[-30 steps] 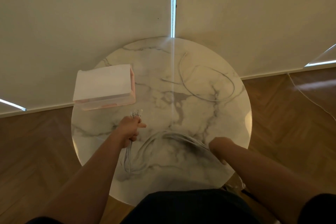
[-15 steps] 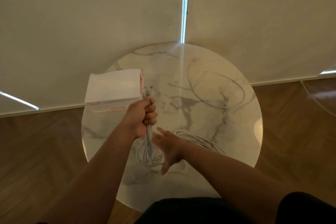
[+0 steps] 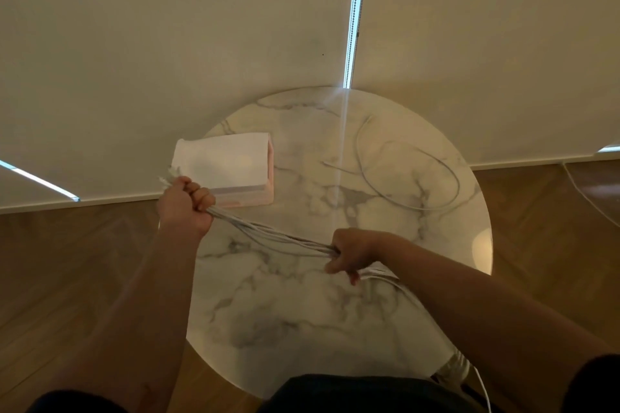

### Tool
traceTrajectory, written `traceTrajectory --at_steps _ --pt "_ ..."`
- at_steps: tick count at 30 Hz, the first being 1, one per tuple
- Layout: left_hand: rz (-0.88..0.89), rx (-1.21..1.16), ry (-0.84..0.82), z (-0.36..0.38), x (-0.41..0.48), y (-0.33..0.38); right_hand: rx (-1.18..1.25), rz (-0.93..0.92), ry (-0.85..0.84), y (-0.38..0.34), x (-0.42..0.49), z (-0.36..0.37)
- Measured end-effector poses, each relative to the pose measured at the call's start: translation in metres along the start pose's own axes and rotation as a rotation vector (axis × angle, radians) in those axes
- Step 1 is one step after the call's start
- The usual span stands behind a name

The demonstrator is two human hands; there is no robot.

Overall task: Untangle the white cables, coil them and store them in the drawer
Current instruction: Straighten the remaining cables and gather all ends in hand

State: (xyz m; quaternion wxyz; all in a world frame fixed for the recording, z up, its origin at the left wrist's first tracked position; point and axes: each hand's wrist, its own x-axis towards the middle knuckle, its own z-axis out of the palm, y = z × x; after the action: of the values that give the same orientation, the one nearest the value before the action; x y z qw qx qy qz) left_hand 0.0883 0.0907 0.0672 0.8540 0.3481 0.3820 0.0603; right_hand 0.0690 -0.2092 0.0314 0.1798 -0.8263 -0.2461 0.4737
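Over the left edge of the table, the left hand [image 3: 186, 206] is a tight fist, and its fingers [image 3: 201, 194] grip one end of the bunch of thin white cables [image 3: 271, 235]. Little plug ends [image 3: 167, 176] poke out past the fist. Above the middle of the round white marble table [image 3: 302, 329], the right hand [image 3: 352, 253] has its fingers [image 3: 337, 255] curled round the same bunch. The cables run in the air from one hand to the other.

I think a hard pull could make any knots tighter. The loose part goes under the right arm toward the near right edge, so it could catch there or slide off. The left fist is just beside the small pink box with a white top [image 3: 223, 164] at the far left of the table, and it could bump it.

One more thin white cable [image 3: 419, 178] lies in a loose loop near the far right edge, well apart from the bunch and not coiled.

Some things are hard to see. The right arm hides the rest of the bunch. I cannot count the cables or spot any knots. I cannot tell if the box's drawer is open. Something white [image 3: 456, 369] shows below the near right edge, but it is too blurry to name.
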Motion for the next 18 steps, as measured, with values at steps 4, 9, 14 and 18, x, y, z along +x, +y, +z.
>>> traceTrajectory --at_steps 4,9,14,18 --pt "0.007 0.080 0.067 -0.024 0.016 -0.007 -0.060 0.061 0.037 0.000 -0.001 -0.011" --pt "-0.064 0.175 0.175 -0.056 0.013 -0.037 -0.020 0.181 -0.157 0.034 -0.014 -0.002" --pt "-0.123 0.274 0.162 -0.068 0.006 -0.066 0.044 0.335 -0.219 0.073 -0.028 0.030" --pt "-0.071 0.295 0.085 -0.052 0.004 -0.072 -0.282 0.335 -0.205 0.072 -0.018 0.056"
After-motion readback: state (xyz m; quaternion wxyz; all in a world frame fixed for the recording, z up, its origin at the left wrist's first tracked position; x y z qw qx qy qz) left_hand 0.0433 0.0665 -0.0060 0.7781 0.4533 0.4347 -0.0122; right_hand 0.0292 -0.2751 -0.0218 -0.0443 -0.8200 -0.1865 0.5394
